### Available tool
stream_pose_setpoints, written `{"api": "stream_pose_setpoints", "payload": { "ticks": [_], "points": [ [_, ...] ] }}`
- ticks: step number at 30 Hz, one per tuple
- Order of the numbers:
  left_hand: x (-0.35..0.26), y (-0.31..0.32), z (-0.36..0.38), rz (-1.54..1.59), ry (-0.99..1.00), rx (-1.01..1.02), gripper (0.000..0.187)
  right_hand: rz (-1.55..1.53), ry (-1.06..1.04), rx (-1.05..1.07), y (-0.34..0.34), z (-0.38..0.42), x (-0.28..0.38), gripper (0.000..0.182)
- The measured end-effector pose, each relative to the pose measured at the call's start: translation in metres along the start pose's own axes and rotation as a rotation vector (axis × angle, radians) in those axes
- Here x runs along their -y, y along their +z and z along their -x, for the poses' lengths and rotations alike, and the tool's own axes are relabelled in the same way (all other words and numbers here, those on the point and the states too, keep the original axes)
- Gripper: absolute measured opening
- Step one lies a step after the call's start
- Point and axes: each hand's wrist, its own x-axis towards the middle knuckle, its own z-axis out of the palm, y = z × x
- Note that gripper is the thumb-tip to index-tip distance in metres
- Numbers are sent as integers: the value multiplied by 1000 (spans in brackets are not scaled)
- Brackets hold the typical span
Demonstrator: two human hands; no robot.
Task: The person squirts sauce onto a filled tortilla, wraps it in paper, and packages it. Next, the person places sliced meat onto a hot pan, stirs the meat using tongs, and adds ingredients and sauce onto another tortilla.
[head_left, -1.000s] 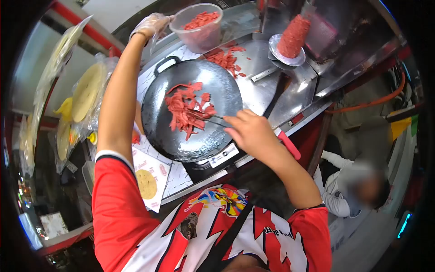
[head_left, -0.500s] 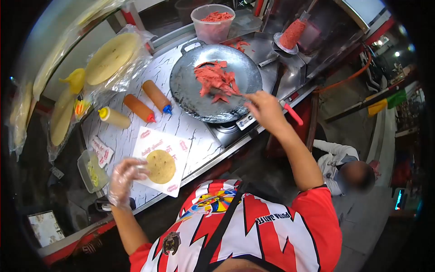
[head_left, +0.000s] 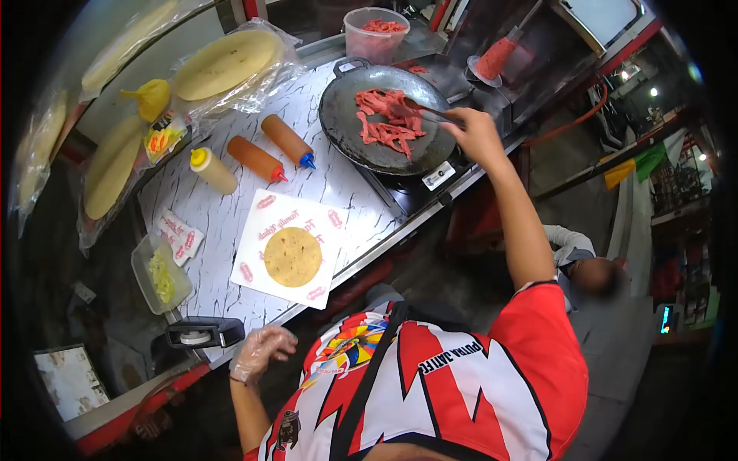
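- Meat [head_left: 392, 132], upper centre in the pan [head_left: 338, 115]: heaped half a second ago, now spread out, so looks worked over.
- Right hand [head_left: 478, 137] clamped on tongs [head_left: 434, 113]; long axis slants slightly, tip up-left at meat.
- Left hand [head_left: 265, 349], lower left: fingers loosely apart, holding nothing; dropped away from flatbread [head_left: 293, 257].

Bright light falls on the pale tabletop [head_left: 369, 209], nearly washing out its surface below the pan [head_left: 342, 134], whose dark metal carries a soft sheen. White glints scatter across the plastic wrap [head_left: 280, 83]. Beneath the tabletop's front edge, everything sinks into deep shadow. Small lamps [head_left: 653, 92] shine at upper right, above a glowing blue display [head_left: 666, 318]. The lens bends straight lines towards black, rounded corners; a bystander's head [head_left: 601, 278] is heavily blurred.
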Motion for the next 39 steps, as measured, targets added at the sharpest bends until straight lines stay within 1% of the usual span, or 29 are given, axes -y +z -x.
{"api": "stream_pose_setpoints", "payload": {
  "ticks": [1,3,4,5,7,8,11,12,15,16,19,21,23,24,25,28,29,31,32,35,36,39],
  "points": [
    [10,-6,7,-15,-33,-1,26,-49,125,0,-21,4,17,35],
    [26,-16,21,-53,-108,-2,29,-92,199,-54,-33,17,2,35],
    [33,-18,25,-41,-184,-4,31,-68,245,-79,-24,26,-18,34],
    [44,-22,26,-14,-249,20,30,-84,279,-32,-11,33,-35,37],
    [69,-26,21,37,-384,66,29,-81,245,-2,17,44,-41,35],
    [80,-23,18,53,-448,56,32,-117,167,-30,23,45,-42,31],
    [121,-23,12,84,-592,8,33,-203,158,-63,-2,35,-34,26],
    [140,-25,6,70,-674,-17,35,-210,139,-87,-10,31,-37,23],
    [209,-29,-2,206,-827,-200,24,-310,141,-109,-23,20,-34,24],
    [229,-28,-2,238,-849,-264,23,-332,131,-61,-14,16,-40,28],
    [261,-10,-9,162,-816,-385,23,-126,39,82,-15,0,-43,30],
    [278,4,-16,76,-771,-427,23,-309,92,-5,-22,-5,-54,29],
    [292,18,-24,-1,-737,-454,23,-221,203,-28,-26,-1,-77,29],
    [296,23,-29,-31,-726,-462,23,-130,198,-66,-21,5,-88,28],
    [301,28,-34,-57,-715,-466,23,-192,181,-2,-16,11,-93,28],
    [309,41,-44,-122,-701,-471,24,-334,122,200,-15,21,-78,26],
    [312,42,-49,-146,-703,-468,24,-335,126,189,-22,18,-75,27],
    [306,45,-60,-194,-699,-467,24,-334,134,155,-31,9,-75,27],
    [302,44,-65,-217,-699,-462,24,-384,59,78,-24,7,-83,27],
    [294,39,-81,-264,-693,-449,25,-377,10,91,-3,12,-76,25],
    [291,36,-84,-278,-691,-447,25,-368,-26,151,0,15,-71,24],
    [285,24,-92,-310,-681,-451,26,-315,15,103,-16,17,-72,23]
  ]
}}
